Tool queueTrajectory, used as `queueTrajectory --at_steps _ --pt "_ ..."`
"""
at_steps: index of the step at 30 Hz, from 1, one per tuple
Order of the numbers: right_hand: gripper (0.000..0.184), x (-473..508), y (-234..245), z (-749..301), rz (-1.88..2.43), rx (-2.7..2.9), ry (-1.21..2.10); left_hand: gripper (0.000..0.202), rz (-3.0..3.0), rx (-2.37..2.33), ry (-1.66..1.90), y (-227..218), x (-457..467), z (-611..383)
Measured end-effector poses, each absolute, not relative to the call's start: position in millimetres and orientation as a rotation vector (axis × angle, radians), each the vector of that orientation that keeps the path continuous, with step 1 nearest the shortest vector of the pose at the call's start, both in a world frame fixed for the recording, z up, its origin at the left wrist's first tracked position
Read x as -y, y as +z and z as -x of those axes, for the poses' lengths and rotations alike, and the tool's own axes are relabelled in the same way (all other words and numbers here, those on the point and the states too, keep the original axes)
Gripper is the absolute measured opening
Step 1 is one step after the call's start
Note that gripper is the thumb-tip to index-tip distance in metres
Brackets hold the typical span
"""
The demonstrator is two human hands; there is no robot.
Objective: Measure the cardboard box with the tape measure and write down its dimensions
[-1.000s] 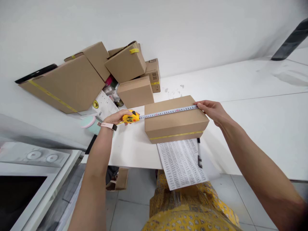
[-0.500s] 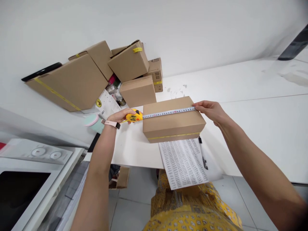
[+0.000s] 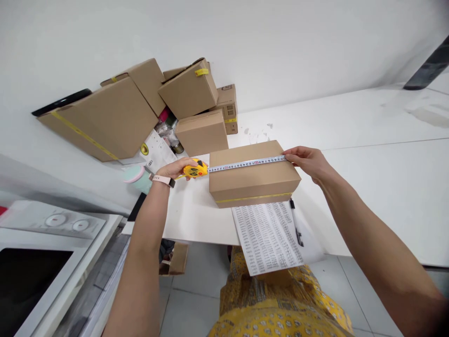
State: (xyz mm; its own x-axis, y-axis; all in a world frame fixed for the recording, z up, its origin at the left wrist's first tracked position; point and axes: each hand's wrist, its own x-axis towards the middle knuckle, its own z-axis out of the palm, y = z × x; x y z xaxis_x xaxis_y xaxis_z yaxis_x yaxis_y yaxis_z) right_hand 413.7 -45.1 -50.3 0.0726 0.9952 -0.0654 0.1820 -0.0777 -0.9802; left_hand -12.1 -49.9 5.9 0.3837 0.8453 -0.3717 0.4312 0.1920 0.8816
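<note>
A closed brown cardboard box [image 3: 252, 180] with yellow tape along its near side sits on the white table [image 3: 196, 220]. My left hand [image 3: 178, 168], a pink-banded watch on its wrist, is wrapped round the yellow and black case of a tape measure [image 3: 197, 169] just off the box's left end. The white blade, marked with numbers, stretches across the top of the box. At the right edge, the fingers of my right hand [image 3: 304, 159] pinch the blade's end against the box.
A printed sheet [image 3: 268, 238] of number columns overhangs the table's front edge, with a black pen [image 3: 296, 223] beside it. Several cardboard boxes [image 3: 189, 89] stack at the back left. A mint cup [image 3: 138, 179] stands near my left wrist; a microwave [image 3: 38, 262] is at lower left.
Almost nothing differs: the view has shifted very slightly. Both hands keep the tape measure stretched over the box.
</note>
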Motion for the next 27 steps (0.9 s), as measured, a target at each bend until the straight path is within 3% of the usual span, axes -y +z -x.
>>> queueTrajectory --at_steps 9,14,19,23,27 --pt "0.011 32 -38 -420 1.418 1.407 0.94 0.053 -1.57 -1.366 0.483 40 78 -9" --pt "0.015 4 -10 -419 1.162 1.328 0.843 0.069 -1.529 -1.297 0.369 62 145 -50" --pt "0.015 -21 -6 -381 1.098 1.469 1.05 0.049 -0.961 -0.942 0.503 6 223 -139" --pt "0.019 -37 -20 -345 1.13 1.579 1.22 0.062 -0.659 -0.769 0.825 -46 239 -214" --pt "0.018 -53 -35 -331 1.206 1.634 1.186 0.068 -0.585 -0.781 0.96 -54 227 -245"
